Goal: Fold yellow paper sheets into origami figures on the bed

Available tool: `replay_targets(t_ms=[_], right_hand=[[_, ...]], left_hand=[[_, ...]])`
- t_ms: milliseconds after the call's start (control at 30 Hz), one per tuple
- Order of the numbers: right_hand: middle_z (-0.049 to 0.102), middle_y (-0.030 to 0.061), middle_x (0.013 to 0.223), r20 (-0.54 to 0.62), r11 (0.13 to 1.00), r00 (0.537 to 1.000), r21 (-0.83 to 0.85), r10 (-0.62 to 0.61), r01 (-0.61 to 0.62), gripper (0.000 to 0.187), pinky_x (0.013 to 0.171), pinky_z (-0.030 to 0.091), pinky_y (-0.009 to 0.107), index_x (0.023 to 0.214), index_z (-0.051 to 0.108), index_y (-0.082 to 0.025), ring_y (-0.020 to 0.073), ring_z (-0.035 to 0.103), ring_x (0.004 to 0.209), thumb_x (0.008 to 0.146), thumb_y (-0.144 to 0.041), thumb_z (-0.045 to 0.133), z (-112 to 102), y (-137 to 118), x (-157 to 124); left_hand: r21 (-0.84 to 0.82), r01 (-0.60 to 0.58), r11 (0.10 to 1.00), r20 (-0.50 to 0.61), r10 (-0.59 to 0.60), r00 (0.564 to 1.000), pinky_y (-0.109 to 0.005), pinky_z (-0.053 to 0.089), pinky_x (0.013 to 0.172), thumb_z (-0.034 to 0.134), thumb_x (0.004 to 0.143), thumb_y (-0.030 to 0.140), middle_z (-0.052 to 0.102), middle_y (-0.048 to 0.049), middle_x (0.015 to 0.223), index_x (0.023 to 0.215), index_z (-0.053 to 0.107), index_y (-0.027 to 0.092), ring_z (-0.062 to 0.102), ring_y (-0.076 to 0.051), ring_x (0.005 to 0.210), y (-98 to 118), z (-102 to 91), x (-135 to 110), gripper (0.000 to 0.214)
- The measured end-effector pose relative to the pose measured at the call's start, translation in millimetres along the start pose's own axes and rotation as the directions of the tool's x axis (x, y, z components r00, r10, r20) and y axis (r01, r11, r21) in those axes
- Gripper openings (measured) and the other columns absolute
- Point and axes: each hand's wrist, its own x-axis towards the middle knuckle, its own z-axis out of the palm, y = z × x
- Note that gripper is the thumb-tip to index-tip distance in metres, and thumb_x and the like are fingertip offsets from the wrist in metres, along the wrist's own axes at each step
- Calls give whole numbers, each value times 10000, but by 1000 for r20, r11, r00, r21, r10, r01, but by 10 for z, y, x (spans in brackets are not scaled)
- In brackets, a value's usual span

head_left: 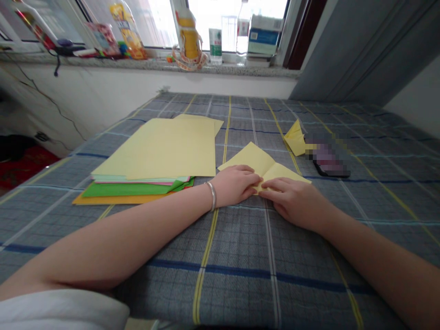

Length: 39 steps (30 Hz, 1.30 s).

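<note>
A sheet of pale yellow paper (pixel 252 156) with a crease down its middle lies on the checked cloth in front of me, its lower edge partly folded. My left hand (pixel 237 184) rests on its left side, fingers bent and gripping near the lower corner. From the other side, my right hand (pixel 292 199) pinches the same lower edge, and the fingertips of both hands almost meet. The fingers hide much of the fold. A silver bangle (pixel 212 196) circles my left wrist.
To the left lies a stack of coloured paper (pixel 172 146), yellow on top, green and orange below. A folded yellow paper piece (pixel 295 140) sits beside a blurred phone (pixel 332 167) at right. Bottles, a tube (pixel 215 46) and a box (pixel 264 36) line the windowsill (pixel 137 66).
</note>
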Motion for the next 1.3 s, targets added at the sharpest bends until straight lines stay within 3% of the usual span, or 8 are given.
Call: replay_targets(t_ms=[367,500,767,1067,1300], right_hand=[[686,102,1174,-32,999,999,-40,17,-18,271,861,496,361,1039,699,-170,228,656,987,877,-188,483,-54,-16,-57],[700,108,1139,15,997,998,-37,64,-63,270,844,501,360,1001,705,-153,228,664,960,865,-172,473,-67,-13,-65],[720,107,1057,104,989,986,-78,133,-125,271,766,489,356,922,722,-154,223,668,861,865,-177,457,-144,-36,-101],[723,106,895,166,974,967,-150,194,-170,237,685,449,364,830,697,-145,243,657,832,852,-174,462,-161,-67,-96],[701,121,765,178,908,905,-248,387,-339,235,525,386,356,710,677,-154,268,659,720,814,-183,468,-195,-118,-89]], left_hand=[[-13,-49,999,1,49,999,-368,433,1014,545,914,293,656,-66,1166,1190,595,183,557,-213,1145,-44,21,2,302],[-26,-99,995,-6,99,995,-372,413,1032,531,919,239,641,-36,1230,1217,606,229,549,-198,1149,-52,10,5,308],[-59,-86,995,-20,85,996,-378,399,1051,507,942,263,629,-15,1263,1216,618,256,532,-193,1167,-69,51,-12,296],[-40,-29,999,59,32,998,-397,357,1085,437,975,278,543,35,1384,1280,580,268,472,-217,1249,-53,68,-18,337],[4,-32,999,75,32,997,-394,341,1074,408,982,261,502,45,1421,1341,529,268,448,-222,1240,-39,65,-2,379]])
